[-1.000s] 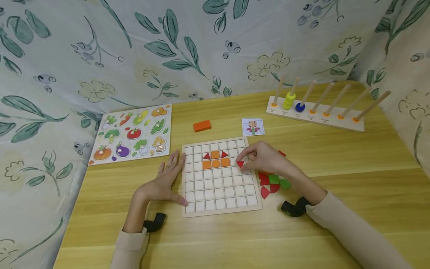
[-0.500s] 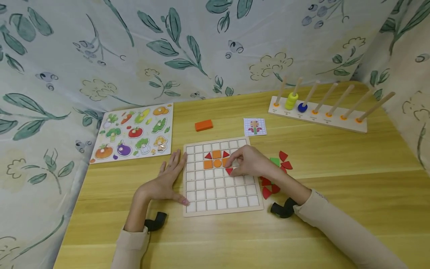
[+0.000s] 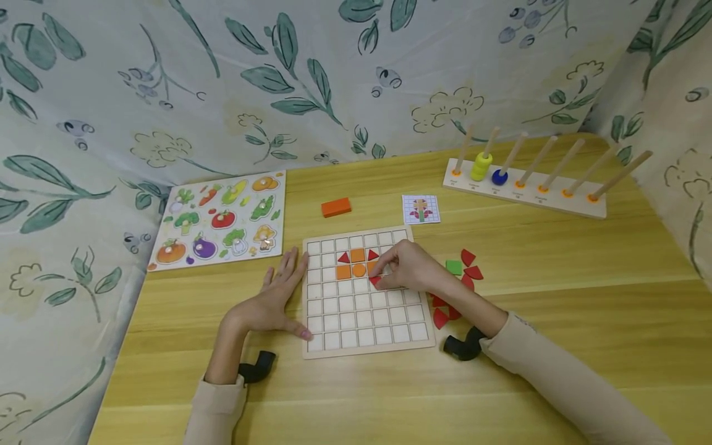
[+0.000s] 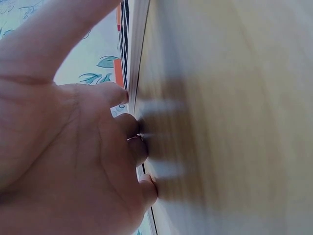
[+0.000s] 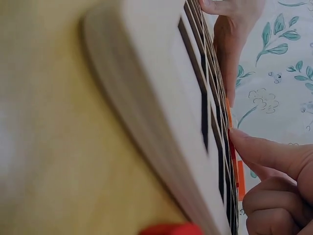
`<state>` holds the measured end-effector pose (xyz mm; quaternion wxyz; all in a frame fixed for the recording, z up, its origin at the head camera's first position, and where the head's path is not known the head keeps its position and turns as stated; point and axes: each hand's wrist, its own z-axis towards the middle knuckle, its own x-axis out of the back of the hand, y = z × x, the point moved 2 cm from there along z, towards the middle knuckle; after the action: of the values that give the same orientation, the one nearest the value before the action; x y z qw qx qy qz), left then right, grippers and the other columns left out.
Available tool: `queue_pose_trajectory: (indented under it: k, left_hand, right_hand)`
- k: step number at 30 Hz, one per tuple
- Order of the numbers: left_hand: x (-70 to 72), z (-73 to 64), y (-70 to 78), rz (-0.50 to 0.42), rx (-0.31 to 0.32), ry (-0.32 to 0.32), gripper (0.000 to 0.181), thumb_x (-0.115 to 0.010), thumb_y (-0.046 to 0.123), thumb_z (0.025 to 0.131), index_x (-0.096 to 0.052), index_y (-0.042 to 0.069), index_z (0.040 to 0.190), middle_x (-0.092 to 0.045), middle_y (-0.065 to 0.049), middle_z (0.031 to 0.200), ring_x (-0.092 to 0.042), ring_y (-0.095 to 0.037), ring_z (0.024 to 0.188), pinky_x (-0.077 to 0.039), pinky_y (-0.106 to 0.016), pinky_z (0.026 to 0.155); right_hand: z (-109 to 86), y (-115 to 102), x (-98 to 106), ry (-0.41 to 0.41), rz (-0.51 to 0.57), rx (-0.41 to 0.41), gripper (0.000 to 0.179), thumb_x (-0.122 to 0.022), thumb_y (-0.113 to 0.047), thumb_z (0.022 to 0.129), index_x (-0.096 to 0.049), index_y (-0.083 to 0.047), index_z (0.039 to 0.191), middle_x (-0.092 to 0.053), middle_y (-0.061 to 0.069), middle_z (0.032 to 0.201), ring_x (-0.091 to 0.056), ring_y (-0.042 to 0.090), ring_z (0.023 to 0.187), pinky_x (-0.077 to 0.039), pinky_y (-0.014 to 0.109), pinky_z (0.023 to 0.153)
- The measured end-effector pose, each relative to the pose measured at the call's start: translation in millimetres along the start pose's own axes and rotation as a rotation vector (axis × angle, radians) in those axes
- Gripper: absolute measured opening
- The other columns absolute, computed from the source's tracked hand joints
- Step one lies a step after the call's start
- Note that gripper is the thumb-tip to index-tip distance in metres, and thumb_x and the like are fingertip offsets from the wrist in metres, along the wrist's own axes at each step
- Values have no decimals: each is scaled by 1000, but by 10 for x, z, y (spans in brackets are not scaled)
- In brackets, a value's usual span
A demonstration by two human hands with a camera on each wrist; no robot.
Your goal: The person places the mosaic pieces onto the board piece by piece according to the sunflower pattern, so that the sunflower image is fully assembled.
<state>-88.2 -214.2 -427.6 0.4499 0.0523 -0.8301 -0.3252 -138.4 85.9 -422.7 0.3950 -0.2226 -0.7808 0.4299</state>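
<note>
A wooden grid board (image 3: 348, 339) lies in the middle of the table. On it sit orange squares (image 3: 343, 272), an orange circle (image 3: 359, 269) and two red triangles (image 3: 343, 257) near the upper middle. My right hand (image 3: 408, 266) pinches another red triangle (image 3: 375, 282) between thumb and finger, just below the right orange square, which the fingers partly cover. In the right wrist view the thumb (image 5: 264, 149) is down at the board's surface. With fingers spread, my left hand (image 3: 267, 309) rests along the board's left edge, the thumb at its lower left corner.
Red pieces (image 3: 473, 272) and a green square (image 3: 453, 267) lie right of the board, partly behind my right forearm. Beyond the board are a pattern card (image 3: 421, 209), an orange block (image 3: 336, 207), a vegetable puzzle (image 3: 222, 219) and a peg stand (image 3: 523, 190).
My right hand has carried the red triangle leftward across the board to the cell under the right orange square, lowering it there. The left hand has stayed in place.
</note>
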Motion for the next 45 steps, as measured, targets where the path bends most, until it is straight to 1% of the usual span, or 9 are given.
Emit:
queue_pose_trajectory:
  k: [7, 21, 27, 31, 34, 36, 39, 42, 45]
  left_hand:
    - [-2, -2, 3, -2, 0, 1, 148, -94, 44, 69, 12, 10, 166, 29, -17, 169, 27, -37, 158, 13, -68, 125]
    - [2, -8, 12, -1, 4, 1, 147, -94, 45, 69, 12, 11, 166, 29, -16, 170, 27, -37, 158, 13, -67, 126]
    - [2, -12, 18, -3, 4, 2, 147, -94, 44, 69, 12, 10, 166, 29, -16, 170, 27, -37, 158, 13, -67, 126]
    - [2, -10, 20, -1, 1, -1, 147, -94, 44, 70, 12, 10, 165, 30, -17, 169, 27, -37, 158, 13, -67, 126]
    - [1, -6, 20, -2, -5, -3, 147, -94, 44, 70, 13, 9, 165, 30, -17, 169, 27, -38, 158, 13, -67, 126]
    - [0, -6, 20, -2, -7, -4, 148, -94, 44, 70, 13, 9, 165, 31, -17, 169, 28, -38, 158, 14, -67, 126]
    - [-2, -7, 16, 1, -8, -3, 148, -94, 44, 70, 13, 9, 165, 31, -18, 169, 28, -38, 158, 14, -67, 125]
    - [-5, -10, 10, 3, -9, 0, 148, -94, 45, 70, 14, 10, 165, 30, -18, 169, 28, -38, 158, 13, -67, 126]
    - [-7, -14, 5, 6, -9, 2, 148, -94, 45, 70, 13, 10, 165, 30, -17, 169, 27, -37, 158, 13, -67, 126]
  right_hand:
    - [0, 0, -20, 13, 23, 4, 11, -87, -7, 81, -84, -11, 91, -33, -5, 50, -26, 11, 49, -22, 21, 50]
    - [-4, 23, -57, 24, 56, 30, 11, -85, -7, 83, -83, -11, 93, -36, -5, 51, -31, 12, 51, -25, 21, 52]
    - [-2, 27, -65, 16, 66, 29, 9, -84, -7, 84, -84, -10, 92, -36, -5, 51, -31, 12, 50, -26, 20, 51]
    - [-8, 45, -42, 3, 67, 46, 10, -84, -9, 85, -84, -11, 94, -35, -6, 52, -31, 11, 52, -26, 20, 52]
    - [-47, 70, 34, 8, 60, 44, 11, -84, -13, 85, -84, -14, 96, -35, -6, 54, -32, 12, 54, -25, 21, 53]
    - [-98, 91, 127, 18, 50, 29, 13, -84, -16, 86, -83, -15, 99, -34, -5, 57, -34, 13, 57, -26, 22, 54]
    - [-205, 142, 319, 29, 37, -15, 16, -82, -20, 89, -83, -15, 104, -36, -4, 61, -36, 15, 60, -28, 23, 56]
    - [-334, 233, 533, 21, 11, -35, 20, -81, -22, 90, -81, -13, 108, -37, -2, 64, -38, 16, 61, -30, 23, 56]
    - [-457, 353, 712, 18, -7, -46, 20, -80, -21, 91, -81, -12, 108, -37, -2, 65, -38, 14, 60, -30, 23, 55]
